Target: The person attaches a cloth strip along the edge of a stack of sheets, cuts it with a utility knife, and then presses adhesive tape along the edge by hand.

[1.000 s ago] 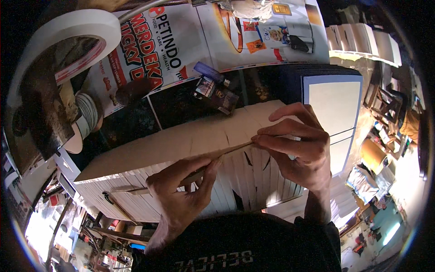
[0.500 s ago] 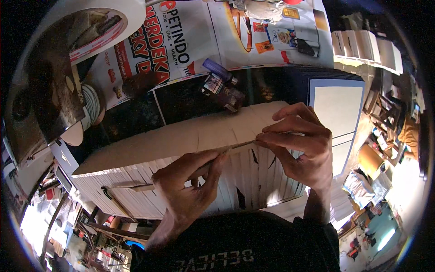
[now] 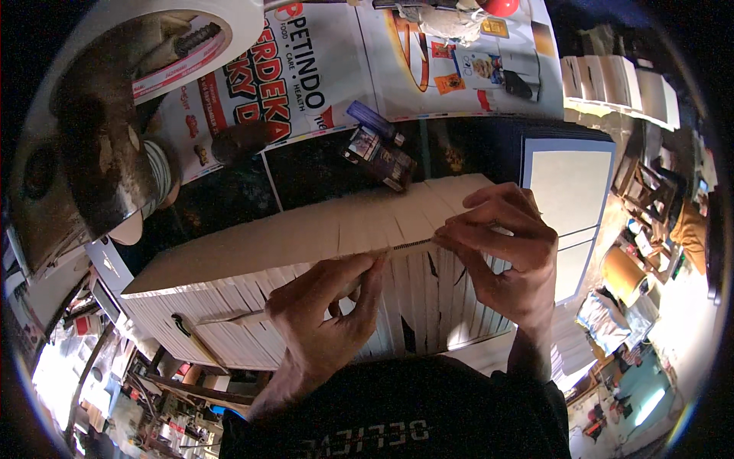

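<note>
A long row of white book blocks stands packed together in front of me. Over their near upper edge, a narrow striped headband strip stretches between my two hands. My left hand pinches one end between thumb and fingertips. The fingers of my right hand are pinched at the other end, near the row's right side. A pale thin tail extends leftward from behind my left hand across the page edges; whether it belongs to the strip, I cannot tell. Both palms face the blocks.
A purple lighter and a dark cigarette pack lie behind the row. Beyond them spreads a printed banner sheet. Blue-edged boards are stacked at right, more book blocks farther back. A wound roll stands at left.
The strip has turned, so its dark stripes now show. Both hands have shifted slightly, keeping their pinches, and the view has moved a little.
</note>
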`<action>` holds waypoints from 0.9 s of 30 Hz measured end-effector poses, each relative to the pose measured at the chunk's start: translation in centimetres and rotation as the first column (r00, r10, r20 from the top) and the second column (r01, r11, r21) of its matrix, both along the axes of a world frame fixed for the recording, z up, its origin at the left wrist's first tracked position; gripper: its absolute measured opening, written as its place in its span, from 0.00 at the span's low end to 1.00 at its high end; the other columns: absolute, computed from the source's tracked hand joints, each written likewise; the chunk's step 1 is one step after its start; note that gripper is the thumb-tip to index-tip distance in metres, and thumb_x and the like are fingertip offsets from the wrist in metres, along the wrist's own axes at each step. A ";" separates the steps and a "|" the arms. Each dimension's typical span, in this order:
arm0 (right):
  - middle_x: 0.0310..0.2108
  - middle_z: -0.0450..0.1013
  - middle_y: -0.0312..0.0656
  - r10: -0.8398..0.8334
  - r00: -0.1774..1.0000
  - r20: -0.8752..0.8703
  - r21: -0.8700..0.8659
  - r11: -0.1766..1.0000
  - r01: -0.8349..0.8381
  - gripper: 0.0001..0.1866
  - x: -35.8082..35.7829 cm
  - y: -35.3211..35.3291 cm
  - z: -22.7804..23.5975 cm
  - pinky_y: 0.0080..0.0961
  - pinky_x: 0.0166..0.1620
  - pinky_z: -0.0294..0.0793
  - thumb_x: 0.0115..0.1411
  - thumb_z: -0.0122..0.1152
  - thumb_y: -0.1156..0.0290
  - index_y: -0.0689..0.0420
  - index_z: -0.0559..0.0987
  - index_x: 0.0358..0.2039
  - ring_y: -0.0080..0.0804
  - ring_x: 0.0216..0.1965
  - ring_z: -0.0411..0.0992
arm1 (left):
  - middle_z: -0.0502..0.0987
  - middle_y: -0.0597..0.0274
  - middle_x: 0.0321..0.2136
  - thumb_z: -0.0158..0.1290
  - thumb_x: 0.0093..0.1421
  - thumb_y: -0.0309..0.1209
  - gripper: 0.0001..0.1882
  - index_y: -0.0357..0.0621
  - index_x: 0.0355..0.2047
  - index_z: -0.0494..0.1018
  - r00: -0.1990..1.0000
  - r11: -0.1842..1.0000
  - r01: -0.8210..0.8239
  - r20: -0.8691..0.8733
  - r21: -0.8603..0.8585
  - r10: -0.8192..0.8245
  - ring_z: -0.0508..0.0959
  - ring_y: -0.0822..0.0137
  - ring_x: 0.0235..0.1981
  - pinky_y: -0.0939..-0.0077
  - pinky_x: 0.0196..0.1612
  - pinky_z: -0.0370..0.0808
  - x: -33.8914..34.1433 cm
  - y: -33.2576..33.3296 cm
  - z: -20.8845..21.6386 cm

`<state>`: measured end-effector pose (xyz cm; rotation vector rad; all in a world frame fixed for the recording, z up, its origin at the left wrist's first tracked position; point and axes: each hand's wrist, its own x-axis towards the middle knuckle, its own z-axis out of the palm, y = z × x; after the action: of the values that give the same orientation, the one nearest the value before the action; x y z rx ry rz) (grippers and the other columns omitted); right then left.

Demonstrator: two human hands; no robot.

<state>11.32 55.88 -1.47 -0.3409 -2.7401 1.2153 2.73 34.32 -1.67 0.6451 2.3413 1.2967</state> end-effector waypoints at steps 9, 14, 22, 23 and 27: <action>0.34 0.82 0.34 0.053 0.998 -0.029 -0.017 0.998 -0.054 0.18 -1.4 -2.2 -0.2 0.36 0.48 0.75 0.37 0.76 0.83 0.53 0.88 0.33 0.35 0.42 0.78 | 0.86 0.53 0.31 0.68 0.53 0.19 0.12 0.40 0.38 0.84 0.998 0.991 0.058 -0.003 -0.117 -0.058 0.84 0.73 0.23 0.80 0.21 0.78 -0.3 -0.2 1.3; 0.34 0.80 0.34 0.089 0.995 -0.052 -0.057 0.994 -0.092 0.17 -1.6 -2.6 -0.8 0.38 0.47 0.76 0.40 0.76 0.81 0.53 0.87 0.33 0.37 0.42 0.77 | 0.86 0.54 0.30 0.69 0.56 0.25 0.11 0.43 0.40 0.84 0.995 0.982 0.058 -0.075 -0.179 -0.072 0.84 0.74 0.23 0.81 0.19 0.76 -2.6 -4.8 3.0; 0.32 0.79 0.35 0.076 0.994 -0.075 -0.078 0.994 -0.082 0.15 -2.7 -4.8 -0.7 0.37 0.45 0.75 0.42 0.75 0.81 0.53 0.85 0.32 0.39 0.39 0.77 | 0.87 0.59 0.34 0.68 0.56 0.23 0.13 0.46 0.42 0.85 0.976 0.982 0.036 -0.206 -0.183 -0.074 0.85 0.73 0.31 0.83 0.22 0.75 -4.7 -8.8 1.2; 0.32 0.79 0.35 0.058 0.997 -0.047 -0.073 0.995 -0.062 0.15 -2.7 -4.9 -0.4 0.35 0.44 0.76 0.42 0.76 0.82 0.54 0.86 0.32 0.36 0.39 0.78 | 0.87 0.59 0.34 0.68 0.56 0.23 0.13 0.46 0.42 0.85 0.976 0.983 0.034 -0.204 -0.178 -0.071 0.85 0.73 0.31 0.83 0.22 0.75 -4.8 -8.6 1.5; 0.31 0.80 0.37 0.026 1.000 -0.016 -0.039 0.999 -0.027 0.14 -2.7 -5.3 -0.2 0.32 0.42 0.76 0.42 0.77 0.84 0.56 0.88 0.32 0.33 0.38 0.78 | 0.86 0.62 0.30 0.70 0.53 0.23 0.12 0.47 0.39 0.86 0.989 0.979 -0.007 -0.143 -0.204 -0.023 0.81 0.75 0.26 0.82 0.21 0.71 -5.1 -7.6 1.8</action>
<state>8.58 50.56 -1.68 -0.2982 -2.7191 1.2742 -2.39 26.75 0.13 0.7018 2.5433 1.0176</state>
